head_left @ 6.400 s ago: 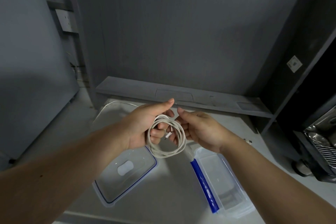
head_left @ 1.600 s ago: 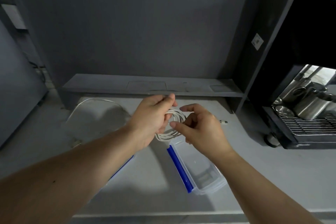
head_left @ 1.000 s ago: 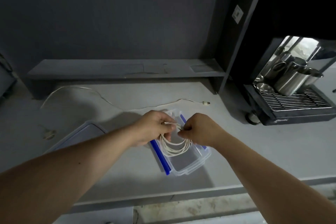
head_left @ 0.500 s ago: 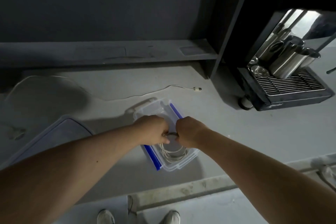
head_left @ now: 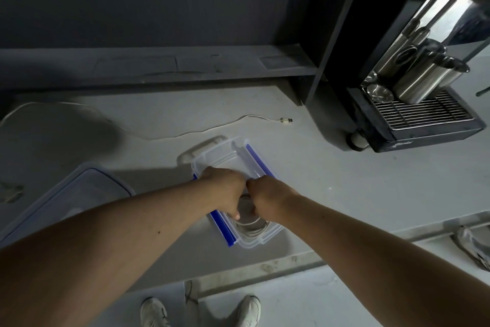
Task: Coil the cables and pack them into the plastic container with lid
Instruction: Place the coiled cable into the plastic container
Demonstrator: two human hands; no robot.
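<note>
A white coiled cable (head_left: pixel 252 228) lies inside the clear blue-clipped container (head_left: pixel 240 155), its lid (head_left: pixel 79 194) apart, left.

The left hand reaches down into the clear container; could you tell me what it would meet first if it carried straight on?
Most likely the coiled white cable under the left hand, then the floor of the clear container, though depth is unclear here.

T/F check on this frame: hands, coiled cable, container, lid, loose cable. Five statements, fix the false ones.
1. Both the left hand and right hand reach into the clear container. True.
2. The lid is snapped onto the container. False: it lies on the counter to the left.
3. A coiled white cable sits inside the container. True.
4. The loose cable is already coiled. False: it trails uncoiled across the counter.
5. The container's blue latch is visible. True.
</note>
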